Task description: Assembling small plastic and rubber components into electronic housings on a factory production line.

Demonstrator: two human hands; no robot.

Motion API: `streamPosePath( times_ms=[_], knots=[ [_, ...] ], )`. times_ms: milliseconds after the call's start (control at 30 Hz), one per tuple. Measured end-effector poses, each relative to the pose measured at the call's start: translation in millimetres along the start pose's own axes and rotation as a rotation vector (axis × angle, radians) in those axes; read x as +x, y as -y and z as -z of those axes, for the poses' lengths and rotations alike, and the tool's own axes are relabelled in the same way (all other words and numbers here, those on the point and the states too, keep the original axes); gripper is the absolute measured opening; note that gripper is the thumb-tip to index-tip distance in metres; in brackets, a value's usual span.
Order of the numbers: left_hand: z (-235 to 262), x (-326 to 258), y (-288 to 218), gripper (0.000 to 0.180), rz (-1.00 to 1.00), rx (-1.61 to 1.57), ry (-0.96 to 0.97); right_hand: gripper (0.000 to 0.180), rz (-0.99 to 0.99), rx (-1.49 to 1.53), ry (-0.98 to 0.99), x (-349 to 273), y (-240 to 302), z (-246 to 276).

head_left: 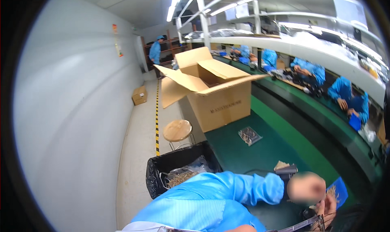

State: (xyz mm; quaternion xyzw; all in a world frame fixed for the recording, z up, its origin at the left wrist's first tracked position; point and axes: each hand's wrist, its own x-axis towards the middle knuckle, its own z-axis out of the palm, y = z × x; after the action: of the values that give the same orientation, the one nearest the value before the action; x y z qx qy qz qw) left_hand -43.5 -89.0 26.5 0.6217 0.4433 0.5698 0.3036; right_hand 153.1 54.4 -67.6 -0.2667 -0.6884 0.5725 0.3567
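My left arm, in a light blue sleeve [227, 191], comes up from the lower edge and reaches right across the green table [264, 150]. My left hand [306, 187] shows only as a blurred patch at the end of the sleeve, so its grip is unclear. Just below it, at the lower right edge, my right hand [328, 209] has its fingers closed around thin tan strands. A blue tray [340, 191] with more tan pieces lies right behind both hands. A small black device [287, 172] sits beside my left wrist.
A large open cardboard box [217, 96] stands on the table's far end, with a small flat packet [249, 135] before it. A black-lined bin [178, 171], a round wooden stool [177, 130] and a small floor box [139, 95] stand left. People in blue coats [345, 94] work along the right.
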Motion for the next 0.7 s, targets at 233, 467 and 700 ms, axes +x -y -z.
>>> streamPosePath(
  times_ms=[233, 467, 700],
  knots=[
    [-16.0, 6.9, 42.2, 0.010, -0.123, 0.425, 0.016, 0.017, 0.058, -0.033, -0.026, -28.9, 25.5, -23.7],
    [-29.2, 8.4, 42.8, 0.005, -0.137, 0.659, -0.042, 0.020, 0.071, -0.080, -0.047, -18.9, -2.2, -12.6],
    [-39.4, 19.9, 40.4, 0.010, -0.122, 0.767, -0.002, 0.020, 0.226, -0.356, -0.129, -18.2, -1.4, -3.1]
  ],
)
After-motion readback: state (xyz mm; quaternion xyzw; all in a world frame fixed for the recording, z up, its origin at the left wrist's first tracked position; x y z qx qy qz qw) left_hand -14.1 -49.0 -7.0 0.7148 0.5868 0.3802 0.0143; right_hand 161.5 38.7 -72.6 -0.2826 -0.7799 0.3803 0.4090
